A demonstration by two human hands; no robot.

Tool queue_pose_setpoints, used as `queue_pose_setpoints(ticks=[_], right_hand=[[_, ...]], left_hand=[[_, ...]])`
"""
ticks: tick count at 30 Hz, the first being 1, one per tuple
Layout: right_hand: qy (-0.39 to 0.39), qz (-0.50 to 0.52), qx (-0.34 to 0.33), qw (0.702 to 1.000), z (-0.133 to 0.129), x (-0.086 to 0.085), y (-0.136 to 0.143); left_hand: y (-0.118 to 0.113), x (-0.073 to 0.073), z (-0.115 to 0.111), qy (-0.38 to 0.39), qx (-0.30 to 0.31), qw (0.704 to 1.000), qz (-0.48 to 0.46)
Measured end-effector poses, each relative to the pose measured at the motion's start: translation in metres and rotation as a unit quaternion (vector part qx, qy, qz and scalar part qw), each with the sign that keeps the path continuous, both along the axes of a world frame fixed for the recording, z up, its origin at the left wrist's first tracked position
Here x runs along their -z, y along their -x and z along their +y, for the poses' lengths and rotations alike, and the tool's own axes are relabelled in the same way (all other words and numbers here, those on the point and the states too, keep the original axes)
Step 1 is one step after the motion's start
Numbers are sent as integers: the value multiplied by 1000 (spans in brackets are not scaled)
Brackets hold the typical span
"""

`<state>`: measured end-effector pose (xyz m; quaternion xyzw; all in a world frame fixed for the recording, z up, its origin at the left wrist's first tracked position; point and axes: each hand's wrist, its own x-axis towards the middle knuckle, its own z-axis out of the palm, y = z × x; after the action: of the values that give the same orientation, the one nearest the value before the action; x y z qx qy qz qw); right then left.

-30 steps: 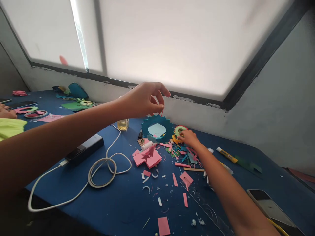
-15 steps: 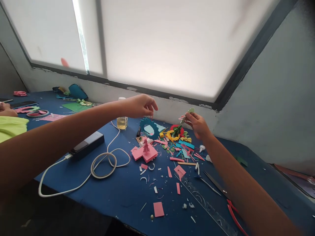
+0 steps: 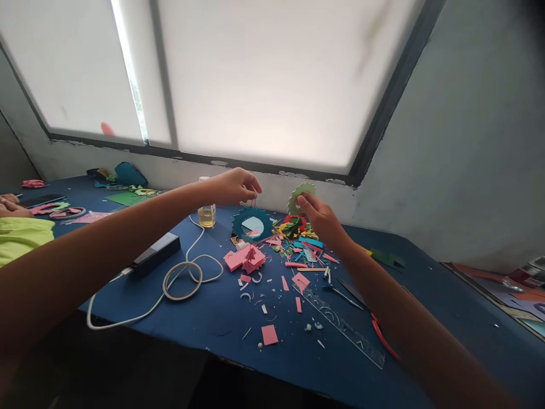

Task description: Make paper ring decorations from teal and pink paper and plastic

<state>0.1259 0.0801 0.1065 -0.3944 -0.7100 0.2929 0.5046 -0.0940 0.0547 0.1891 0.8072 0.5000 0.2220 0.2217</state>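
Observation:
My left hand (image 3: 240, 186) is closed in a pinch above the table, with a thin pink-red string (image 3: 255, 201) coming down from its fingertips. Right below the string is a dark blue toothed paper ring (image 3: 237, 227), which appears to hang from it. A pink folded paper piece (image 3: 251, 259) shows under the ring; whether it is joined to it I cannot tell. Between thumb and fingers, my right hand (image 3: 317, 213) grips a pale green toothed paper ring (image 3: 293, 199), its toothed face turned towards me.
Paper scraps (image 3: 309, 253) cover the table's middle. Nearby lie a clear ruler (image 3: 344, 329), red-handled scissors (image 3: 383, 338), a tape roll (image 3: 165, 284), a white cable (image 3: 106, 326), a power bank (image 3: 170, 244) and a jar of yellowish liquid (image 3: 207, 217). Another person's hand (image 3: 12, 207) is at far left.
The pale green ring has turned to show its face and moved left with my right hand. My left hand moved slightly left and down; the blue ring now faces me more. The view shifted rightward.

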Motion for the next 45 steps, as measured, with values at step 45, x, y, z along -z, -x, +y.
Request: queue_pose_setpoints(ticks=[45], right_hand=[[-137, -330, 177, 917, -107, 27, 28]], left_hand=[[-37, 24, -40, 16, 72, 997, -36]])
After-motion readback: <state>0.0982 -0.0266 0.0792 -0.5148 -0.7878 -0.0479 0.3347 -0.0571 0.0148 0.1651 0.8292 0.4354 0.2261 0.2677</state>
